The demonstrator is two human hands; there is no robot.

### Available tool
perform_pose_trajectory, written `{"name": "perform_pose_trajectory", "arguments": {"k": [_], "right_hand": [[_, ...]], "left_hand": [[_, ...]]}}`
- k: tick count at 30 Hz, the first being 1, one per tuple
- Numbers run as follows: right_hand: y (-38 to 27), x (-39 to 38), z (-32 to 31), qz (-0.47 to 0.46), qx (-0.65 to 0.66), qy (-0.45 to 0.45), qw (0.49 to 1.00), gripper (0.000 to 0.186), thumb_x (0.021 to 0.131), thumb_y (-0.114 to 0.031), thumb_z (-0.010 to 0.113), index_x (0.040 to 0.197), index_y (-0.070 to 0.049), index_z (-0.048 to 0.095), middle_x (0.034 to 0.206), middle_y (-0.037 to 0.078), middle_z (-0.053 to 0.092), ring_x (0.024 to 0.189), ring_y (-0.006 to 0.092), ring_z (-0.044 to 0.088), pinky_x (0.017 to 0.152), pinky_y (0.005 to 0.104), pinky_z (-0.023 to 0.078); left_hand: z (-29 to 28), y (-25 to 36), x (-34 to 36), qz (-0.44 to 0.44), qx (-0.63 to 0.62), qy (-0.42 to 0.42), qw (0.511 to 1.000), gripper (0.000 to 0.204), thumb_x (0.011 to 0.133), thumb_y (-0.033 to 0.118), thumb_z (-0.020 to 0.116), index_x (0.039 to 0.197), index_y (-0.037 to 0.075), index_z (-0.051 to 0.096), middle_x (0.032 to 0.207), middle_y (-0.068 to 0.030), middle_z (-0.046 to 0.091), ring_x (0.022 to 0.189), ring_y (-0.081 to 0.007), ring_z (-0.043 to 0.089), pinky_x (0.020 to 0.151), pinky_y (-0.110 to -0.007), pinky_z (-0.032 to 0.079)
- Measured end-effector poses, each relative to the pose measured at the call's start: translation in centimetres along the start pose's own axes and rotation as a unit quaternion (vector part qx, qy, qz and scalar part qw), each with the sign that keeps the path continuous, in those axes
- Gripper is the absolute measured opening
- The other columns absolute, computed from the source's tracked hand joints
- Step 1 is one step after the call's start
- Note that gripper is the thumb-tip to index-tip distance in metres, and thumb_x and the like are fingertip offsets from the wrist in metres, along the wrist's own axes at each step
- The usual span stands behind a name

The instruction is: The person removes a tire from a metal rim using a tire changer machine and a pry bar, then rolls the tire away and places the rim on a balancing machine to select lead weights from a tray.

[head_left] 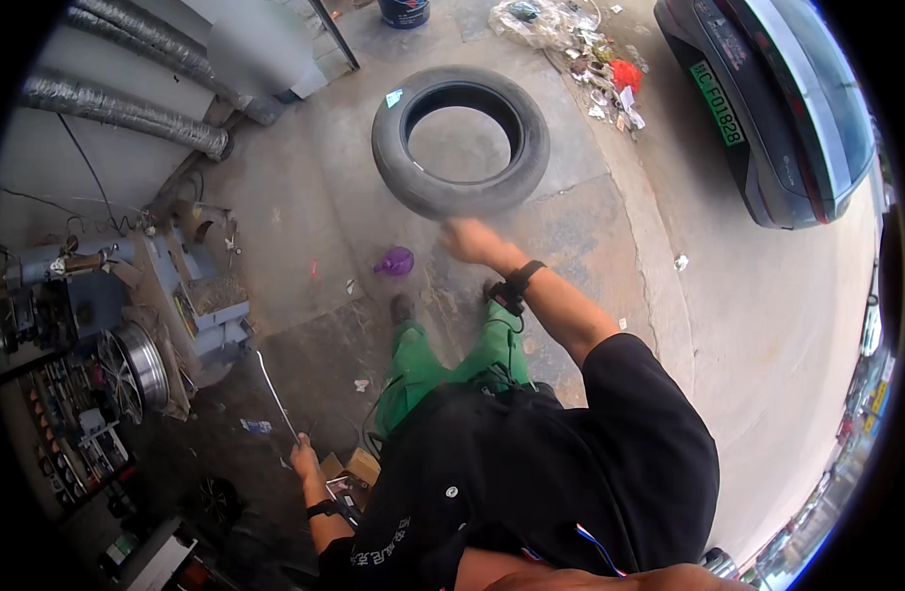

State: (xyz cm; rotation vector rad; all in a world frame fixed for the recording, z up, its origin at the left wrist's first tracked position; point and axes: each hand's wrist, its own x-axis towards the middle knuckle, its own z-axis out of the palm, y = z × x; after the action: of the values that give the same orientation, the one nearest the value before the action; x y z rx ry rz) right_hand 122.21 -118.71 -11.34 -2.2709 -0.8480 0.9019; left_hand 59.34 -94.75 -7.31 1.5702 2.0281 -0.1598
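Clasping a metal bar (pixel 276 399), left grip (pixel 303 459) closed.

We can make out a row of dark letters and numerals on the green license plate (pixel 716 103) at the rear of the dark car (pixel 768 187). White lettering (pixel 382 542) runs across the black shirt (pixel 571 443). We also see a pale blue sticker (pixel 393 98) on the tire (pixel 533 148) and light markings on the blue bucket (pixel 405 12), both too small for us to read.
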Motion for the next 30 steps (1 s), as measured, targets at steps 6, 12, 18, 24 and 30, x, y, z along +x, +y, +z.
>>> {"name": "perform_pose_trajectory", "arguments": {"k": [6,12,18,24,30], "right_hand": [[9.7,-7.9,-2.3,0.042,-0.023,-0.068,0.997,0.04,0.089,-0.034,0.053,0.103,0.0,0.071,0.105,0.026,0.068,0.104,0.0437,0.062,0.093,0.0467,0.05],[17.0,-14.6,-10.5,0.152,-0.009,0.041,0.987,0.04,0.088,-0.033,0.055,0.102,0.0,0.072,0.1,0.027,0.068,0.1,0.0416,0.065,0.091,0.0453,0.051],[20.9,-17.0,-14.2,0.154,0.028,0.038,0.987,0.037,0.093,-0.029,0.058,0.104,0.004,0.069,0.091,0.014,0.073,0.078,0.0211,0.071,0.076,0.0351,0.055],[22.1,-11.9,-20.3,0.12,0.033,0.015,0.992,0.037,0.094,-0.029,0.058,0.104,0.004,0.069,0.092,0.013,0.073,0.079,0.0201,0.071,0.076,0.0338,0.055],[24.4,-5.8,-28.3,0.08,0.066,0.021,0.994,0.035,0.094,-0.026,0.059,0.105,0.005,0.069,0.089,0.013,0.073,0.078,0.0187,0.07,0.074,0.0318,0.054]], "left_hand": [[7.7,-14.3,-11.7,-0.035,-0.029,0.008,0.999,0.053,0.096,0.049,0.057,0.094,-0.003,0.065,0.06,-0.0052,0.053,0.045,-0.0182,0.046,0.041,-0.037,0.034],[14.8,-17.5,-19.6,-0.109,0.092,-0.092,0.985,0.072,0.095,0.057,0.047,0.107,-0.011,0.067,0.107,-0.0304,0.067,0.108,-0.0436,0.062,0.093,-0.048,0.046],[21.6,-19.5,-20.1,-0.194,0.057,-0.086,0.976,0.067,0.097,0.059,0.046,0.098,-0.002,0.073,0.082,-0.0195,0.07,0.086,-0.0358,0.068,0.074,-0.051,0.05],[24.3,-8.5,-24.2,-0.029,0.202,-0.061,0.977,0.076,0.096,0.063,0.042,0.091,-0.007,0.071,0.094,-0.0292,0.069,0.098,-0.0456,0.065,0.079,-0.053,0.046],[28.2,4.6,-30.4,-0.069,0.044,-0.089,0.993,0.067,0.094,0.057,0.049,0.096,-0.006,0.071,0.097,-0.0295,0.069,0.1,-0.0468,0.064,0.089,-0.05,0.047]]}}
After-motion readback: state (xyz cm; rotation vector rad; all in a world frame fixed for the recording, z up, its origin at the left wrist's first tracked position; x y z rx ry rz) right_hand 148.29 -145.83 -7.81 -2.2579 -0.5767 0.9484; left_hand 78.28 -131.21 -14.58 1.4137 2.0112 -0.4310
